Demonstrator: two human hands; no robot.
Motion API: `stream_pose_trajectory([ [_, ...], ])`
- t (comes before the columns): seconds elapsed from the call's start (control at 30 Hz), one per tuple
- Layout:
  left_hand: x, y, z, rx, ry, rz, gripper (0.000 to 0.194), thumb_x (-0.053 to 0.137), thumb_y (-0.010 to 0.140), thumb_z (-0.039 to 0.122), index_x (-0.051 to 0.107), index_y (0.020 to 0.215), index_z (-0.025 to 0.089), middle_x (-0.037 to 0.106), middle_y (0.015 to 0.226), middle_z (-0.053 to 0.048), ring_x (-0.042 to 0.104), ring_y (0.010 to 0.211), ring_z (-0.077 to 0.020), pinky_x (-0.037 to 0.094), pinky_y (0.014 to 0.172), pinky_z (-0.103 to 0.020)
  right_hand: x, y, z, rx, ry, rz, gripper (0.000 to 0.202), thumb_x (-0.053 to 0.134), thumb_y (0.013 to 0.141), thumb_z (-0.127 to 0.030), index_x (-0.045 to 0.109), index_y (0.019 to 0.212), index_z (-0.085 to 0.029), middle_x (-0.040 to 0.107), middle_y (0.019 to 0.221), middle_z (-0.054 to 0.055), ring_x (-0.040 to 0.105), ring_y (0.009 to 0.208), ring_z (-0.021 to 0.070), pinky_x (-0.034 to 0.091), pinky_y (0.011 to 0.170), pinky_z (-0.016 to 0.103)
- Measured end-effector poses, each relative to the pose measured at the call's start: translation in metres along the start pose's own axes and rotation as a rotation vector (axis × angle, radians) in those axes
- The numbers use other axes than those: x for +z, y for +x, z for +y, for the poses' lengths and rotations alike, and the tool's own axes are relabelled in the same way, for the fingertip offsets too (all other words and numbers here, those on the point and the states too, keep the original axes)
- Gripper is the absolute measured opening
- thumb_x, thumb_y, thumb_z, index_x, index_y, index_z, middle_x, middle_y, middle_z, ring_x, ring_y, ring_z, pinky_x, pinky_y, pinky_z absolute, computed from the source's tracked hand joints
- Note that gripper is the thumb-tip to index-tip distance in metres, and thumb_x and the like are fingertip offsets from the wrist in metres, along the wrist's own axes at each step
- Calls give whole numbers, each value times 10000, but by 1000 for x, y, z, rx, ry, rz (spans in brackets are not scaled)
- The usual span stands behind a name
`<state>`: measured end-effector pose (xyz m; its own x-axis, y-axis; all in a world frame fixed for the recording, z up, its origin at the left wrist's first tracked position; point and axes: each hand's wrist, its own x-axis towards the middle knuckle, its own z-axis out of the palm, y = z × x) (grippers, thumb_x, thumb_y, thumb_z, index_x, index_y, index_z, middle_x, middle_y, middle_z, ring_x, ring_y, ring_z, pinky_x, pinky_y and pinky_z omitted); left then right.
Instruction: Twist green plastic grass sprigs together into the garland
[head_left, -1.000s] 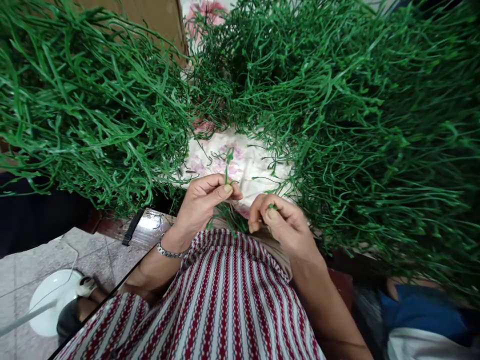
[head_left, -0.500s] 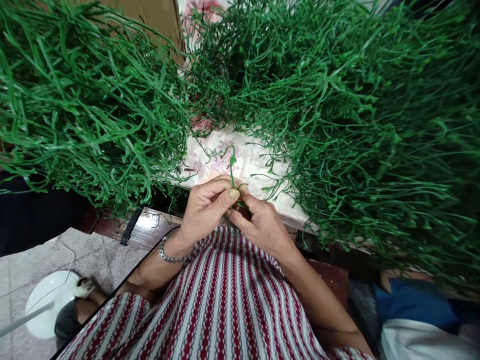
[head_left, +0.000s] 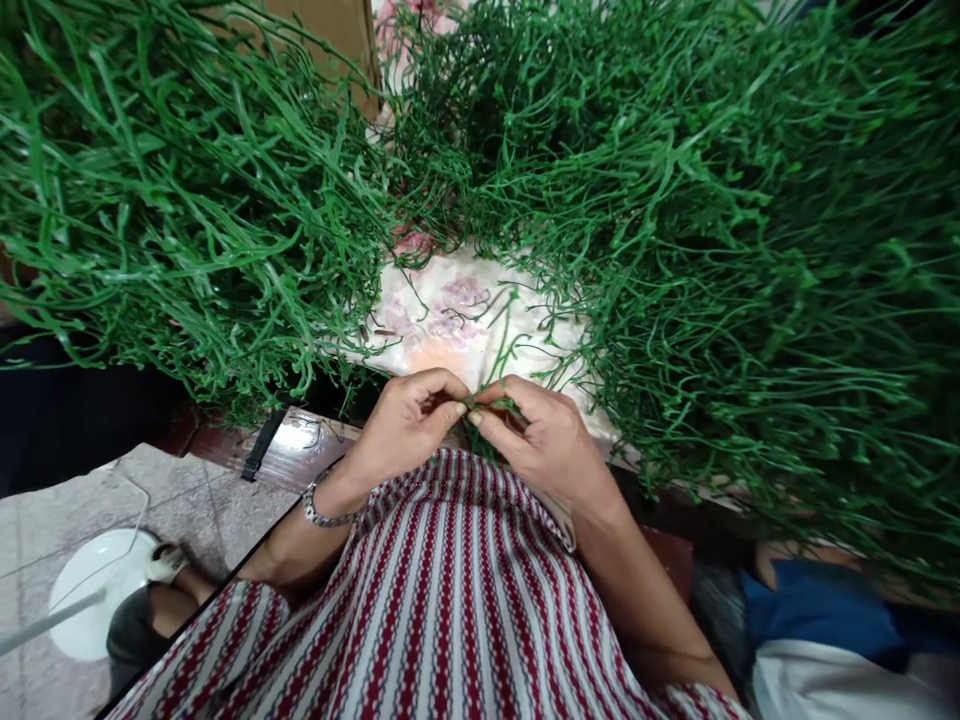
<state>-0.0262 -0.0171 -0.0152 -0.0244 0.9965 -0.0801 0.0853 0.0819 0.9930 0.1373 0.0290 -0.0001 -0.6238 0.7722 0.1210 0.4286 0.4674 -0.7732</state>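
My left hand [head_left: 416, 425] and my right hand [head_left: 544, 435] meet above my striped clothing, at the near edge of the table. Thumb and fingers of both are pinched on a thin green stem [head_left: 501, 370], which runs up between them and shows other green strands by my right fingers. Below the stem lies a pale flowered cloth [head_left: 439, 320]. A big heap of green stems [head_left: 187, 220] is at the left, and a second green heap [head_left: 697, 230] fills the right. How the strands join between my fingertips is hard to make out.
A cardboard box [head_left: 315, 40] stands behind the left heap. On the floor at lower left is a round white base [head_left: 101, 595] with a pole, near a person's foot [head_left: 166, 562]. Blue and white fabric [head_left: 825, 610] shows at lower right.
My hands have moved slightly apart, my right hand to the right. The stem's upright, knotted tip has given way to slanting strands beside my right fingers.
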Motion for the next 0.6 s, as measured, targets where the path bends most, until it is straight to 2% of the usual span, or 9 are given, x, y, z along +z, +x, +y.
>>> stream_pose_trajectory([
  [0.17, -3, -2, -1, -31, -52, -51, 66, 546, 766, 174, 528, 708, 148, 456, 613, 38, 391, 517, -64, 341, 484, -171, 1, -3, -1, -106, -172, -19, 101, 480, 871, -227, 556, 851, -164, 537, 747, 30, 491, 664, 131, 373, 600, 247],
  [0.33, -2, -3, -3, -21, -112, -77, 105, 524, 800, 221, 496, 727, 152, 420, 612, 41, 370, 516, -65, 319, 478, -178, 3, -7, 3, -151, -217, -22, 154, 447, 893, -220, 574, 943, -149, 515, 785, 43, 485, 675, 126, 387, 591, 237],
  [0.47, -1, -3, 0, 46, 106, -76, 127, 532, 802, 242, 487, 719, 156, 442, 654, 30, 407, 600, -84, 346, 565, -196, 4, -8, 7, -208, -324, 8, 157, 442, 858, -137, 587, 917, -143, 515, 760, 38, 481, 656, 126, 393, 585, 236],
  [0.6, -6, -1, 3, 108, 346, -148, 126, 536, 796, 227, 490, 701, 160, 452, 619, 44, 398, 580, -81, 333, 565, -197, 3, -8, 6, -265, -446, -4, 198, 412, 827, -92, 600, 865, -141, 514, 719, 31, 469, 621, 128, 393, 566, 241],
])
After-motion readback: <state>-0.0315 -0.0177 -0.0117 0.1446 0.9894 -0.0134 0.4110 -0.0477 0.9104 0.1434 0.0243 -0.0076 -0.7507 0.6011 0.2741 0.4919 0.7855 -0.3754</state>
